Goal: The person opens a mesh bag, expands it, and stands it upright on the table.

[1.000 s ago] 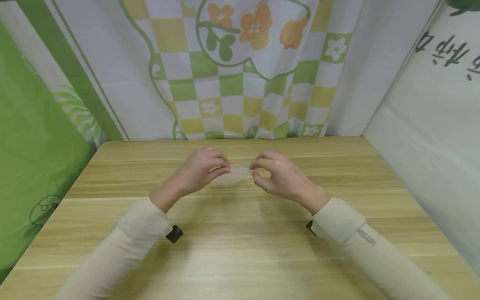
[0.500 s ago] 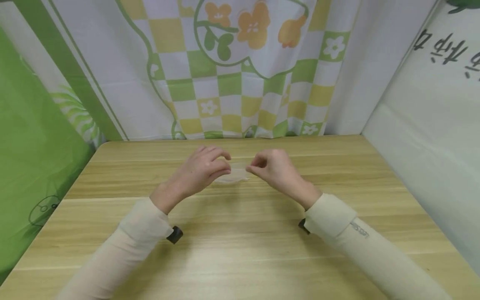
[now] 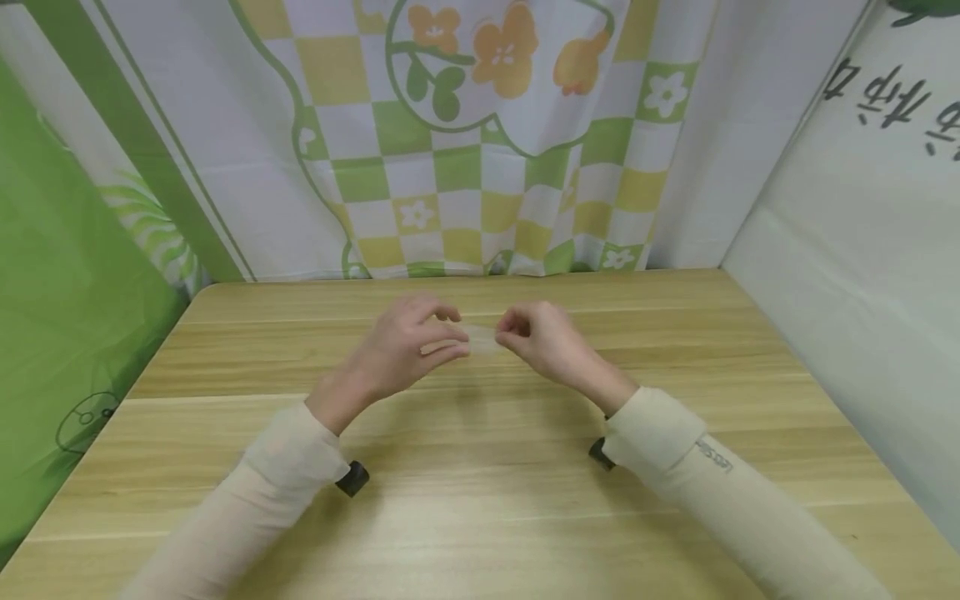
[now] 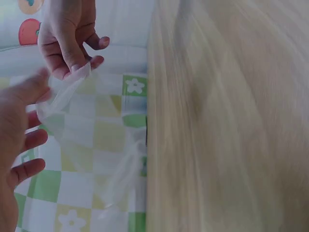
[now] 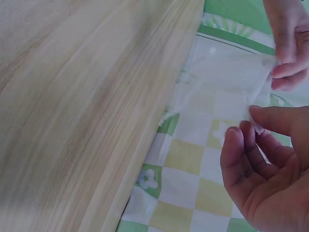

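The left hand (image 3: 405, 346) and right hand (image 3: 551, 343) pinch the thin clear plastic (image 5: 231, 77). Handle it softly, so it does not rip.

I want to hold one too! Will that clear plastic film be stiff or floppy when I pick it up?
Probably floppy: the clear plastic film bends and creases where the right hand pinches it. It's likely light too, looking thin enough to see the checked curtain through.
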Available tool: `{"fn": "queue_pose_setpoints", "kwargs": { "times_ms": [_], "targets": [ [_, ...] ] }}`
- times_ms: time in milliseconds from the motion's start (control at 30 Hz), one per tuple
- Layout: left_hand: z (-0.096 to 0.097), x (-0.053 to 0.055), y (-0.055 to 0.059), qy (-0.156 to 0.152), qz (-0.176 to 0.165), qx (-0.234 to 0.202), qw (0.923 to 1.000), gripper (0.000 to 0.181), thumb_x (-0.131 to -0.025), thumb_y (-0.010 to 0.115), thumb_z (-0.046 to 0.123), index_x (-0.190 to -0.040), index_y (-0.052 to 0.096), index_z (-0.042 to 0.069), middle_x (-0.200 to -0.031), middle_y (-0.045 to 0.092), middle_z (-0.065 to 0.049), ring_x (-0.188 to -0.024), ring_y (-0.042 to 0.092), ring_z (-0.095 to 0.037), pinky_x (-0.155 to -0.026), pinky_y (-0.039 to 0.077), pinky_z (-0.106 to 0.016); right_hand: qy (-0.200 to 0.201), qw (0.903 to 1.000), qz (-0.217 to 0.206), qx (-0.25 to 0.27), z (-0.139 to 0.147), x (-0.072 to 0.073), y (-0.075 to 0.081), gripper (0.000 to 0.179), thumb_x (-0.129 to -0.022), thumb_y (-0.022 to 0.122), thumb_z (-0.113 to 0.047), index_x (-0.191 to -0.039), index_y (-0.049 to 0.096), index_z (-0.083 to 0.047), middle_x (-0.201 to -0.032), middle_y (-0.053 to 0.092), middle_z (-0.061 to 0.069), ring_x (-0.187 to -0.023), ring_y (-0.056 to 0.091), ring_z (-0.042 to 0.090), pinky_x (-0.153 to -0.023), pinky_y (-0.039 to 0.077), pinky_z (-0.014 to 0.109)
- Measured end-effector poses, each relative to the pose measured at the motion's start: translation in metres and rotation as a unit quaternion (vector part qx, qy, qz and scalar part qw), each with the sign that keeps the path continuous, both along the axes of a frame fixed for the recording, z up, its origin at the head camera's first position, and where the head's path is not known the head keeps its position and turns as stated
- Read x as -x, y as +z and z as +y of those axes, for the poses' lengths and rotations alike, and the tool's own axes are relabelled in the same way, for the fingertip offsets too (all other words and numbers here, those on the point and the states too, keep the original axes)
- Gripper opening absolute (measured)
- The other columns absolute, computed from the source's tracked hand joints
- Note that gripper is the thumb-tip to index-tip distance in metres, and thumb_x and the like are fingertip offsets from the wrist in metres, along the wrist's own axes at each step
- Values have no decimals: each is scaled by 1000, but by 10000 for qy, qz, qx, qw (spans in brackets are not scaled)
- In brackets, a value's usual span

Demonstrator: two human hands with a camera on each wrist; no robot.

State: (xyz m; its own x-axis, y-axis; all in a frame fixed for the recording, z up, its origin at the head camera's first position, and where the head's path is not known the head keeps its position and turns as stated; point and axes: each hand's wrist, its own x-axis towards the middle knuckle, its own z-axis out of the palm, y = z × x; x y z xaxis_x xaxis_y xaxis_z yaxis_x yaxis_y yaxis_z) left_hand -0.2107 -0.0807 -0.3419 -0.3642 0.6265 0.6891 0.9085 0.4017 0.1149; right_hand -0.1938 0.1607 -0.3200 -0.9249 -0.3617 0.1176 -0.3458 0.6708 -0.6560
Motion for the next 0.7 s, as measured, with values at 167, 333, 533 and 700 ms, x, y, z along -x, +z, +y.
{"fn": "queue_pose_setpoints", "kwargs": {
  "times_ms": [167,333,533,700],
  "targets": [
    [7,-7,3,1074,-1509,-892,9786,20,-91,77,28,-96,75,9,-89,69,-3,-73,63,-16,-63,53,-33,-84,9992,-161,345,1,0,1,6,-96,69,-11,-93,69,-6,-79,67,4,-68,62,19,-58,51,31],
    [11,-10,12,2242,-2564,60,9402,29,-92,69,40,-106,76,15,-89,67,0,-74,59,-18,-59,47,-34,-157,9979,-368,517,3,-1,3,8,-96,70,-12,-92,67,-7,-79,68,12,-62,61,21,-51,53,32],
    [13,-7,12,2307,-2932,126,9277,22,-93,67,33,-100,81,17,-85,69,7,-66,53,-14,-51,39,-29,-176,9960,-538,698,5,1,1,10,-95,71,-12,-90,65,-5,-77,67,13,-60,60,19,-54,57,37],
    [17,-6,10,2170,-3066,-102,9267,16,-94,67,22,-95,80,14,-82,71,7,-46,35,-9,-42,26,-25,-261,9943,-662,789,8,3,-3,14,-95,72,-15,-89,64,-6,-73,64,12,-63,63,29,-58,58,47]
  ]
}}
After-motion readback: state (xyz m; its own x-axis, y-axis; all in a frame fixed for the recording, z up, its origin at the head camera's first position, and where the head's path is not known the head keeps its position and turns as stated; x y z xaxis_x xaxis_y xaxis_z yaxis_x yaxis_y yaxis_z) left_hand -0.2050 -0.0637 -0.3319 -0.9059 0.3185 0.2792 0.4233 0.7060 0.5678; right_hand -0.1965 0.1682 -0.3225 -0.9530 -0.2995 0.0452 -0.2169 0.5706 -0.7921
